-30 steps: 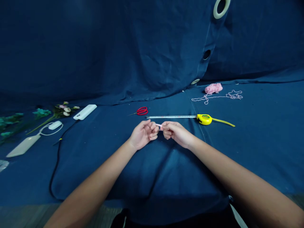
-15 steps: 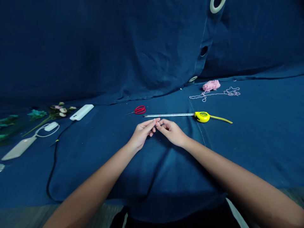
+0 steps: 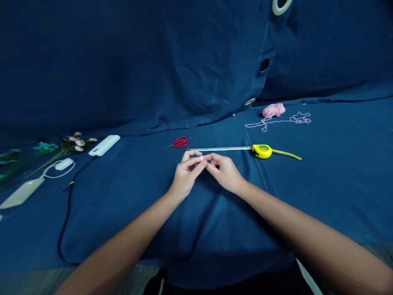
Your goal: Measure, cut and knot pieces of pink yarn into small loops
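a: and here we are, just on the near side of the tape measure point(image 3: 262, 151), to its left: two hands, fingertips touching! how's the left hand point(image 3: 183, 176)?
b: thumb and forefinger pressed together, and there's a small pink band point(image 3: 202, 158) lying across that forefinger near its tip, right at the pinch!
a: and the right hand point(image 3: 225, 172)?
b: thumb and forefinger drawn in close, tips against the left's, just right of the band. whether they nip any of it, i can't tell.
a: behind the fingers, the blade point(image 3: 221, 148) runs out left from the tape measure.
b: past its end, red scissors point(image 3: 180, 142), and farthest, beyond the tape measure, pink yarn point(image 3: 274, 110) with a loose strand point(image 3: 302, 119)!
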A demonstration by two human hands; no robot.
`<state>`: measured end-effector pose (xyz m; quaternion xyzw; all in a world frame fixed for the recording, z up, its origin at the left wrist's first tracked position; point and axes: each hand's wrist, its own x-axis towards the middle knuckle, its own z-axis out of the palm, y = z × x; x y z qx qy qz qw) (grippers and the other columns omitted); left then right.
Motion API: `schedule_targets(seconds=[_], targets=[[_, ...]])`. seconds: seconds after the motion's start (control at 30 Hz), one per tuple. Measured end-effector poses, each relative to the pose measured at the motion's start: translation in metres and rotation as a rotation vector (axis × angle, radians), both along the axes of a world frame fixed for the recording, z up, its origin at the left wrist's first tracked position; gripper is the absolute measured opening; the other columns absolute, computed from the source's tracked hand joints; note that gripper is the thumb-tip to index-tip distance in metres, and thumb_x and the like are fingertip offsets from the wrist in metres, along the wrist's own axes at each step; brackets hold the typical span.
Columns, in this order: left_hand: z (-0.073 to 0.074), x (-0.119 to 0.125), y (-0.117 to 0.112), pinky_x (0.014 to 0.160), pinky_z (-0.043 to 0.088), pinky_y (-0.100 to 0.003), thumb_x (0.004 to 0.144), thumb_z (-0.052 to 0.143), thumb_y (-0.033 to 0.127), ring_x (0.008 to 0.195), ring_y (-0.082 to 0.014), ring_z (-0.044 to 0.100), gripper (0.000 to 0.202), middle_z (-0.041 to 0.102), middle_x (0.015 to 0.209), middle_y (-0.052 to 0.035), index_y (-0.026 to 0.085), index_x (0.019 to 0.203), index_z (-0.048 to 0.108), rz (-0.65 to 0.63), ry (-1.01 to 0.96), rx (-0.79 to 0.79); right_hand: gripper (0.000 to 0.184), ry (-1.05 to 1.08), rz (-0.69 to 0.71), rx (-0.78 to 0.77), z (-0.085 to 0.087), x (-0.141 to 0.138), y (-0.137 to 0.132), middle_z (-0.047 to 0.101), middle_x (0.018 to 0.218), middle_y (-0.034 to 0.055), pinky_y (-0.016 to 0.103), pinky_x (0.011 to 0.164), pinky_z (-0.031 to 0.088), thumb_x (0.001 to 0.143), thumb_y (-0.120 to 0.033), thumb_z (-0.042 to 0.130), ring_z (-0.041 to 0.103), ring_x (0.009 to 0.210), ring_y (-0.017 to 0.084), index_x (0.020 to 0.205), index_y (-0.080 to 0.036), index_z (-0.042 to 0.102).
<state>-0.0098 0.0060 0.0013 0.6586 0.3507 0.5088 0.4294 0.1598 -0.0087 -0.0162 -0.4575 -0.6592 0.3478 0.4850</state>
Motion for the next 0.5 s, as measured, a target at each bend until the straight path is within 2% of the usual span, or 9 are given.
schedule_targets(seconds=[0.1, 0.17, 0.23, 0.4, 0.5], targets=[[0.0002, 0.0006, 0.002, 0.089, 0.053, -0.034, 0.089, 0.078, 0.038, 0.105, -0.0214, 0.063, 0.022, 0.06, 0.118, -0.0078, 0.026, 0.106, 0.083, -0.009, -0.04, -0.087, 0.029, -0.018, -0.003, 0.017, 0.0038, 0.0006, -0.0024, 0.047, 0.06, -0.0061, 0.026, 0.056, 0.029, 0.099, -0.046, 0.06, 0.039, 0.055, 0.011, 0.096, -0.019, 0.07], [-0.0001, 0.0005, 0.0028, 0.091, 0.053, -0.034, 0.09, 0.076, 0.038, 0.103, -0.0213, 0.064, 0.021, 0.062, 0.113, -0.0074, 0.025, 0.106, 0.083, 0.013, -0.021, -0.069, 0.029, -0.045, -0.012, 0.036, 0.0058, 0.0014, -0.0035, 0.047, 0.06, -0.0062, 0.026, 0.056, 0.029, 0.1, -0.046, 0.058, 0.039, 0.054, 0.012, 0.102, -0.02, 0.071], [-0.0005, -0.0001, 0.0028, 0.09, 0.053, -0.034, 0.091, 0.075, 0.037, 0.104, -0.0219, 0.064, 0.021, 0.065, 0.11, -0.0076, 0.024, 0.106, 0.082, 0.034, 0.038, -0.007, 0.028, -0.091, -0.046, 0.067, 0.0067, 0.0024, -0.0039, 0.048, 0.06, -0.0057, 0.026, 0.056, 0.029, 0.1, -0.044, 0.058, 0.04, 0.053, 0.012, 0.1, -0.02, 0.071], [-0.0014, -0.0035, 0.005, 0.066, 0.05, -0.027, 0.096, 0.069, 0.037, 0.093, -0.0202, 0.066, 0.021, 0.067, 0.109, -0.0079, 0.02, 0.104, 0.077, 0.069, 0.241, 0.086, 0.02, -0.259, -0.141, 0.117, 0.0074, 0.0046, -0.0042, 0.051, 0.061, -0.0043, 0.026, 0.058, 0.031, 0.099, -0.035, 0.058, 0.044, 0.054, 0.012, 0.097, -0.02, 0.072], [-0.0034, -0.0057, 0.0097, 0.062, 0.046, -0.026, 0.097, 0.067, 0.037, 0.086, -0.0182, 0.065, 0.02, 0.067, 0.102, -0.0061, 0.019, 0.1, 0.076, 0.067, 0.351, 0.12, 0.019, -0.342, -0.187, 0.098, 0.008, 0.0036, -0.0052, 0.056, 0.061, -0.0039, 0.026, 0.059, 0.03, 0.096, -0.032, 0.059, 0.047, 0.054, 0.012, 0.098, -0.021, 0.075]])
